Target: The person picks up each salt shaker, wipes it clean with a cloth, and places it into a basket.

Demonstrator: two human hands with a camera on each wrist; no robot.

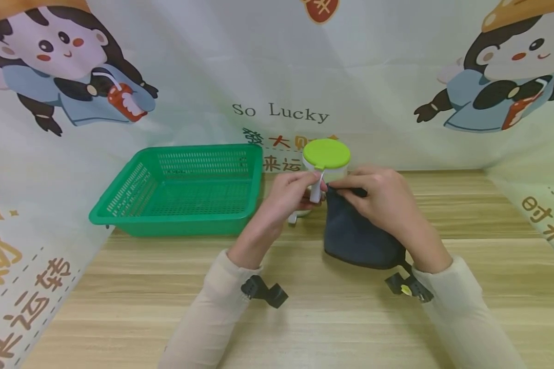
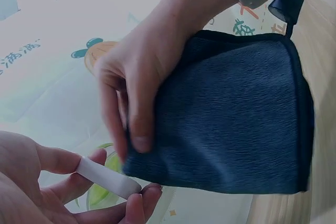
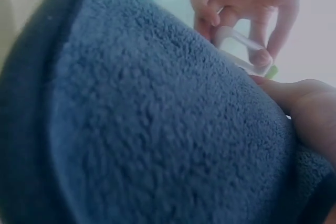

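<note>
My left hand (image 1: 286,197) pinches a small white plastic piece (image 2: 107,177) between thumb and fingers. In the right wrist view this piece (image 3: 244,48) looks like a bent, clip-like strip; its exact kind is unclear. Close by on the right, my right hand (image 1: 385,200) pinches the top corner of a dark blue, fuzzy cloth (image 1: 360,236) with a darker edging. The cloth hangs down towards the tabletop and fills most of the right wrist view. Its pinched corner is beside the white piece; whether they touch I cannot tell.
Behind the hands stands a container with a bright green lid (image 1: 327,154). A green plastic basket (image 1: 194,225) sits on the left. Partly hidden below the left hand is a small white tab (image 1: 293,219). The wooden table (image 1: 304,328) meets a printed backdrop (image 1: 203,66).
</note>
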